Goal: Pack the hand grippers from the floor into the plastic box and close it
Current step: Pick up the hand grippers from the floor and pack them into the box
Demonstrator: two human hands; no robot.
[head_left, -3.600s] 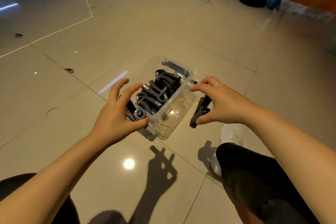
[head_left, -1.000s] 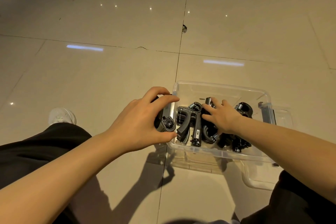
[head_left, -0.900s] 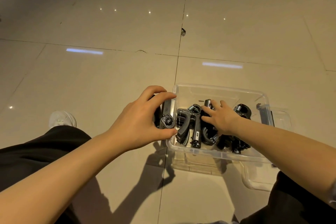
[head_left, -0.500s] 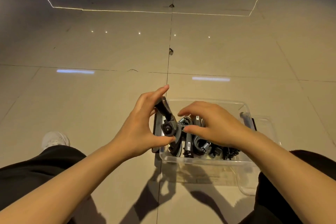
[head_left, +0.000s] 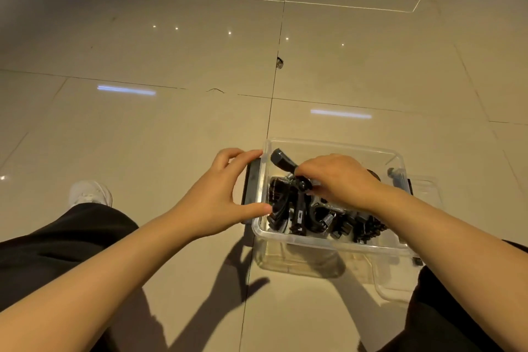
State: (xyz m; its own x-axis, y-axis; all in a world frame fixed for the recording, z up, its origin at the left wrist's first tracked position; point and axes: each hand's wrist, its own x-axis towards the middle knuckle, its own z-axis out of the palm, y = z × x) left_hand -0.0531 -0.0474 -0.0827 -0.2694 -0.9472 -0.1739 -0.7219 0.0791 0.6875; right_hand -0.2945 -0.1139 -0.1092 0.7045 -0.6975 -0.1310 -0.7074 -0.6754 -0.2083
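Glossy beige floor tiles [head_left: 171, 137] all around you, with ceiling lights bouncing off them and dark grout lines crossing just beyond the box. Nearest the camera are your black trouser legs [head_left: 57, 251] at both bottom corners, and your forearms reach forward over them. A white shoe [head_left: 90, 193] pokes out by your left knee.

The clear plastic box [head_left: 328, 243] sits on the floor right in front of you, its long axis running left to right, lid off. Looks like the clear lid [head_left: 400, 291] is lying under or beside its near right corner, but it's see-through so hard to be sure. There's a dark latch [head_left: 251, 186] on the left short end and another one on the right end.

Your left hand [head_left: 220, 197] is at the left short end: thumb against the near left corner of the rim, fingers curled around the far left corner, so it's gripping that end.

Your right hand [head_left: 340, 180] is over the middle of the box, fingers pinching one hand gripper [head_left: 285, 164]. Its handle sticks up and points to the far left corner, tilted, with the spring end down under your fingers.

Below that, the pile of hand grippers [head_left: 323, 217] lies jumbled along the box bottom, mostly toward the near wall, handles pointing every which way.
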